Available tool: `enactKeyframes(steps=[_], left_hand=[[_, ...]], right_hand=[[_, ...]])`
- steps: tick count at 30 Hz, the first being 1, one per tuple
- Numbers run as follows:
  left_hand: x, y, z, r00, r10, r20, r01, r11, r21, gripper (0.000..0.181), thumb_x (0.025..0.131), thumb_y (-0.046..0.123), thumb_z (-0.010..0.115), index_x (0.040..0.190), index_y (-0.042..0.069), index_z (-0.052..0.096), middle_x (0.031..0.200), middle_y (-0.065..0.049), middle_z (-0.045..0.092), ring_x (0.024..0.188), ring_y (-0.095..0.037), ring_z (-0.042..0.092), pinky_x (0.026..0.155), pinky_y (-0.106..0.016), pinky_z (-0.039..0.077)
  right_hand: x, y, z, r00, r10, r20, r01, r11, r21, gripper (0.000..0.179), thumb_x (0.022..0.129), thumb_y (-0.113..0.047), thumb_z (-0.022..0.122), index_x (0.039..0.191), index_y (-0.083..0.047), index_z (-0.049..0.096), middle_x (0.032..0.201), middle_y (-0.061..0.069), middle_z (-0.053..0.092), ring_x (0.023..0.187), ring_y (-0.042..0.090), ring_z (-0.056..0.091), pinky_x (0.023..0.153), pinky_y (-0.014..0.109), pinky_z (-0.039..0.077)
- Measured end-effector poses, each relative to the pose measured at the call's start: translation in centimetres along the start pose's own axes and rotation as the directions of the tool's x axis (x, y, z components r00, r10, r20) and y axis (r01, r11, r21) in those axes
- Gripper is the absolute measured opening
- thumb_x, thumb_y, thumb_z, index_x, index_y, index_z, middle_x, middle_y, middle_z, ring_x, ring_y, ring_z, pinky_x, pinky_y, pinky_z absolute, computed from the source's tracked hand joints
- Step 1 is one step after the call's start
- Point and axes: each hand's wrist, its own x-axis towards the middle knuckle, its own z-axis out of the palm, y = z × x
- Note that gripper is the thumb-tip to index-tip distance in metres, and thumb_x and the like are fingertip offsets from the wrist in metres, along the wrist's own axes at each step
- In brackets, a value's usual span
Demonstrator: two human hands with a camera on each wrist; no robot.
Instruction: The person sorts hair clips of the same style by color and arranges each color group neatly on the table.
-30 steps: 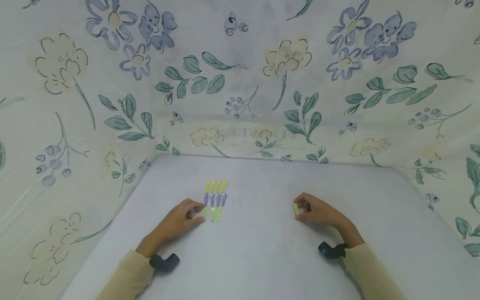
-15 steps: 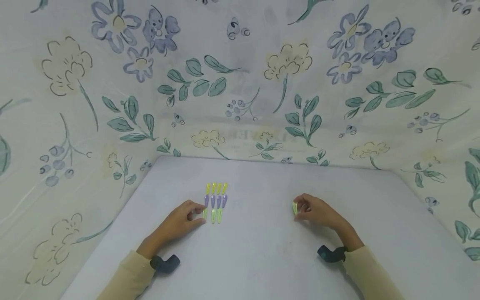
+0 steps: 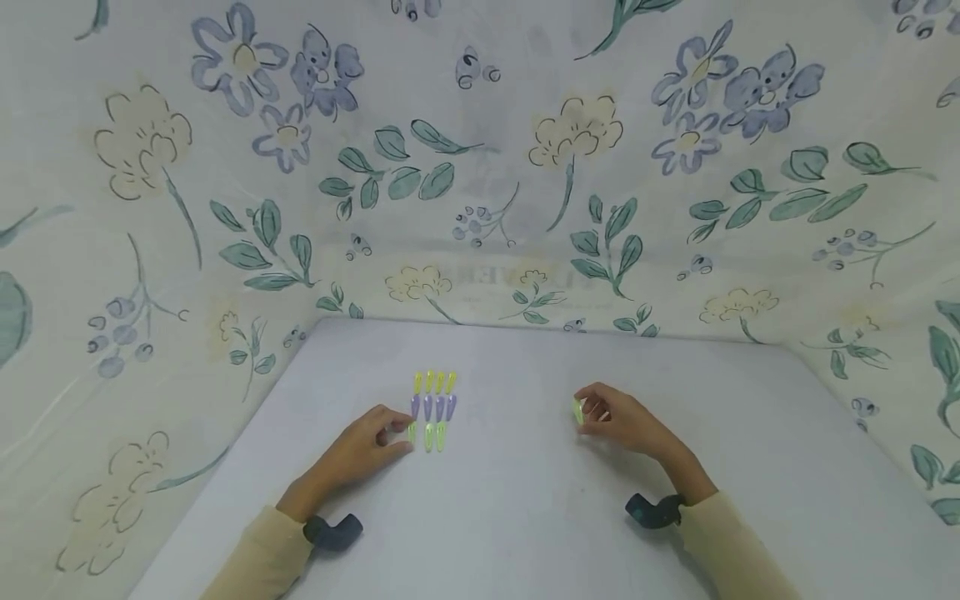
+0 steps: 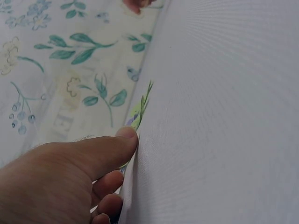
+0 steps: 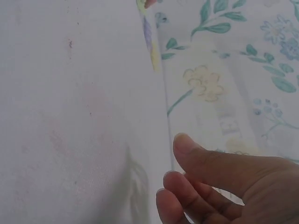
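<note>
Small snap hair clips lie in three rows on the white tabletop: yellow clips (image 3: 435, 382) at the back, purple clips (image 3: 433, 407) in the middle, light green clips (image 3: 434, 437) in front. My left hand (image 3: 371, 442) pinches the leftmost green hair clip (image 3: 412, 432) end to end, between fingertips above and thumb below. In the left wrist view, the thumb partly hides the clips. To the right, apart from the rows, my right hand (image 3: 618, 421) holds another light green hair clip (image 3: 578, 411) between thumb and fingers.
A white sheet with blue, cream and green flower prints (image 3: 480, 167) rises behind the table and along both sides. Each wrist wears a dark band with a camera (image 3: 333, 532). The white tabletop (image 3: 495, 500) stretches between the hands.
My right hand has shifted slightly left with its green clip. The left hand keeps its place at the leftmost green clip. The head view has tilted up a little.
</note>
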Motion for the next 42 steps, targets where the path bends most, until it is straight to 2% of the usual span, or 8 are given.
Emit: enactKeyframes(steps=[8, 13, 16, 21, 26, 34, 42], left_hand=[[-0.2, 0.2, 0.0, 1.000, 0.003, -0.017, -0.003, 1.000, -0.004, 0.041, 0.088, 0.027, 0.077, 0.126, 0.019, 0.065, 0.103, 0.009, 0.060, 0.079, -0.009, 0.048, 0.067, -0.022, 0.043], [-0.6, 0.5, 0.6, 1.000, 0.005, 0.006, -0.005, 1.000, -0.012, 0.040, 0.087, 0.028, 0.077, 0.125, 0.020, 0.065, 0.102, 0.010, 0.059, 0.079, -0.008, 0.047, 0.066, -0.021, 0.042], [-0.6, 0.5, 0.8, 1.000, 0.015, 0.003, -0.015, 1.000, -0.013, 0.041, 0.087, 0.028, 0.077, 0.125, 0.020, 0.066, 0.102, 0.010, 0.059, 0.079, -0.007, 0.048, 0.067, -0.021, 0.042], [-0.5, 0.4, 0.7, 0.999, 0.028, -0.039, -0.027, 1.000, 0.010, 0.041, 0.086, 0.027, 0.078, 0.125, 0.019, 0.066, 0.102, 0.010, 0.059, 0.079, -0.006, 0.048, 0.067, -0.021, 0.043], [-0.5, 0.4, 0.2, 1.000, 0.005, -0.028, -0.004, 1.000, 0.011, 0.042, 0.087, 0.028, 0.077, 0.127, 0.019, 0.065, 0.102, 0.010, 0.059, 0.080, -0.007, 0.048, 0.067, -0.021, 0.042], [-0.7, 0.6, 0.0, 1.000, 0.017, -0.025, -0.017, 1.000, -0.001, 0.041, 0.087, 0.027, 0.077, 0.125, 0.019, 0.065, 0.102, 0.010, 0.059, 0.079, -0.007, 0.048, 0.067, -0.021, 0.043], [-0.6, 0.3, 0.2, 0.999, -0.001, -0.034, 0.001, 1.000, 0.011, 0.041, 0.086, 0.028, 0.078, 0.125, 0.021, 0.065, 0.100, 0.012, 0.057, 0.078, -0.007, 0.047, 0.066, -0.021, 0.042]], right_hand=[[0.0, -0.4, 0.5, 1.000, 0.018, -0.021, -0.018, 1.000, 0.000, 0.046, 0.085, -0.009, 0.077, 0.126, -0.003, 0.059, 0.090, 0.002, 0.061, 0.082, 0.015, 0.055, 0.066, 0.022, 0.048], [-0.6, -0.4, 1.2, 1.000, 0.017, -0.005, -0.017, 1.000, 0.007, 0.046, 0.084, -0.009, 0.078, 0.125, -0.001, 0.059, 0.089, 0.001, 0.060, 0.081, 0.013, 0.054, 0.066, 0.021, 0.048], [-0.6, -0.6, 1.5, 1.000, -0.003, 0.001, 0.003, 1.000, 0.005, 0.046, 0.085, -0.011, 0.078, 0.125, 0.000, 0.059, 0.091, 0.001, 0.059, 0.084, 0.012, 0.056, 0.069, 0.021, 0.050], [0.3, -1.5, 1.4, 0.997, -0.074, -0.007, 0.074, 0.997, -0.002, 0.045, 0.086, -0.010, 0.077, 0.125, 0.000, 0.058, 0.101, 0.006, 0.060, 0.090, 0.015, 0.058, 0.077, 0.024, 0.052], [1.0, -2.3, 1.5, 0.996, -0.088, 0.010, 0.088, 0.996, 0.005, 0.045, 0.085, -0.009, 0.077, 0.125, -0.001, 0.058, 0.106, 0.009, 0.061, 0.089, 0.015, 0.058, 0.072, 0.024, 0.052], [1.5, -3.2, 2.3, 0.999, -0.034, 0.020, 0.034, 0.999, -0.006, 0.046, 0.086, -0.012, 0.077, 0.126, -0.003, 0.058, 0.102, 0.003, 0.063, 0.088, 0.014, 0.059, 0.069, 0.023, 0.050], [1.8, -3.9, 2.6, 0.999, -0.007, 0.039, 0.006, 1.000, 0.015, 0.047, 0.087, -0.012, 0.076, 0.129, -0.008, 0.055, 0.099, 0.001, 0.070, 0.083, 0.014, 0.062, 0.069, 0.029, 0.051]])
